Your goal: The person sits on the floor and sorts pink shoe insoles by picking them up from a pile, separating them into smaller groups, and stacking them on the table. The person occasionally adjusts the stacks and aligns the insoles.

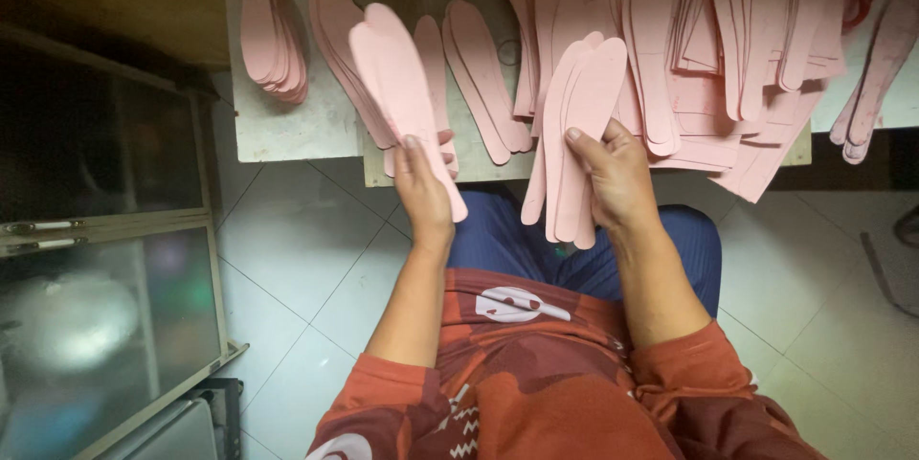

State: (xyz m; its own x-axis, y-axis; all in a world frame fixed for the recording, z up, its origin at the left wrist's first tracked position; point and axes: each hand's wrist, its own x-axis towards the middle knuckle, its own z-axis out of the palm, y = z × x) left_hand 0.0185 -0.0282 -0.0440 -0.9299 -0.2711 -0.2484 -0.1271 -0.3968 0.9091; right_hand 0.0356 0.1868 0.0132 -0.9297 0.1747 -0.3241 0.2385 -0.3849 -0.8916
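Note:
My left hand [424,187] grips a single pink insole-shaped cutout [397,77], its rounded tip pointing up and to the left. My right hand [616,173] holds a small fanned stack of the same pink cutouts [574,125], standing nearly upright over my lap. Both hands hover just in front of the low table's edge [287,139]. More pink cutouts lie in rows [479,77] right behind the held pieces.
A pile of cutouts [273,24] lies at the table's back left. Pink sheets with cut-out shapes [756,39] heap up at the right. A glass-fronted cabinet [105,230] stands to my left on the white tiled floor [297,249].

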